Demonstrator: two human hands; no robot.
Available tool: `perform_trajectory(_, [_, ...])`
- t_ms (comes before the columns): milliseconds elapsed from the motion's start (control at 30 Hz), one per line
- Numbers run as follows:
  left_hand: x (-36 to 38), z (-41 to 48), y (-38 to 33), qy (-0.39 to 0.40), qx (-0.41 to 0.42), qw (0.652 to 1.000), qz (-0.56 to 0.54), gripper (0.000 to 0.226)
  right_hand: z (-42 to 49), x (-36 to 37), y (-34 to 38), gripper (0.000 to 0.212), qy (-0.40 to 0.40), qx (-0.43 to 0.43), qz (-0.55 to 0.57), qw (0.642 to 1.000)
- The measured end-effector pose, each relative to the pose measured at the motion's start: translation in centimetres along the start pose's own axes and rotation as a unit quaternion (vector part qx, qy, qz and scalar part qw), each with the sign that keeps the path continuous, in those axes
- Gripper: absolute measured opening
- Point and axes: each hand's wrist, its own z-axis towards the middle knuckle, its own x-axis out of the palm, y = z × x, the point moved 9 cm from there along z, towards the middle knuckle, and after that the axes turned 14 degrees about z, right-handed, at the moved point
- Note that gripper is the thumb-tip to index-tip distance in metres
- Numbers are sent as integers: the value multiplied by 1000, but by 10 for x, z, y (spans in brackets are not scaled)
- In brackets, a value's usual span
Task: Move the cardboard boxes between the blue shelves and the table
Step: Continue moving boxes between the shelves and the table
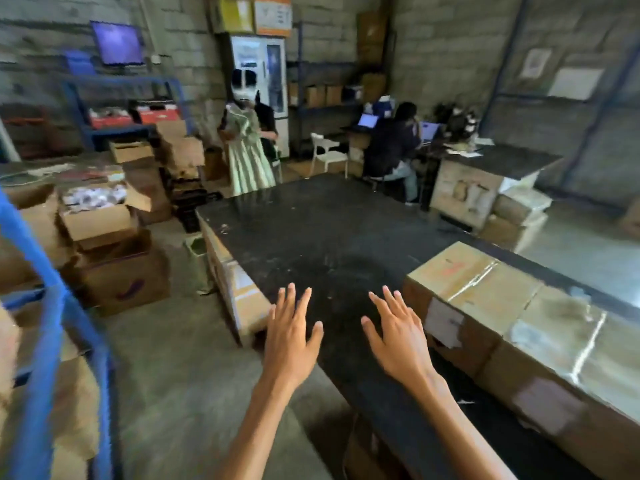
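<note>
"Forearms first, rising from the bottom edge of the frame: the left hand (292, 337) and the right hand (398, 337) both hover flat over the near corner of the table (329, 230), fingers straight and spread wide, holding nothing."

"And the things the worker is meant to shift?"

"Sealed cardboard boxes (478, 282) sit in a row on the table at the lower right, seemingly butted end to end, the leftmost one just beside the right hand but not touching it. The blue shelves (52, 306) run down the left edge of the frame, blurred, with brown cardboard behind the uprights — how many boxes there, nobody could say."

"Which step does that suggest?"

"Empty hands between shelf and table: most likely the worker is about to reach for a box, though in which direction it will travel is unclear."

"How should the grab go?"

"One palm on each short side, low down, rather than on the glossy tape (474, 277) along the top, which looks slick. Lift the box clear of its neighbour before turning. Then swing the whole body toward the left of the frame, minding the open cartons (104, 220) stacked on the floor at middle left — they crowd the way to the shelves."
</note>
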Motion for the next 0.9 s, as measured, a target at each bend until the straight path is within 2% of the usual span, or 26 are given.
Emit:
perform_trajectory(267, [88,5,-239,58,103,991,-56,64,-72,-157,-188,59,-61,129,-34,989])
perform_trajectory(367, [127,-15,-334,96,144,982,-80,66,-114,-205,-252,61,-67,164,-41,983])
perform_trajectory(467, [166,-41,-419,130,190,968,-97,68,-160,-249,-316,71,-79,208,-35,974])
perform_trajectory(533, [188,-58,-467,144,219,960,-97,69,-188,-274,-357,68,-88,235,-34,967])
perform_trajectory(667, [235,-91,-540,193,274,939,-82,73,-241,-307,-431,72,-100,288,-43,951])
perform_trajectory(767, [272,-110,-571,239,294,923,-67,79,-281,-317,-479,85,-101,338,-35,935])
perform_trajectory(900, [308,-139,-609,278,336,899,-32,94,-330,-325,-534,106,-78,389,-90,914])
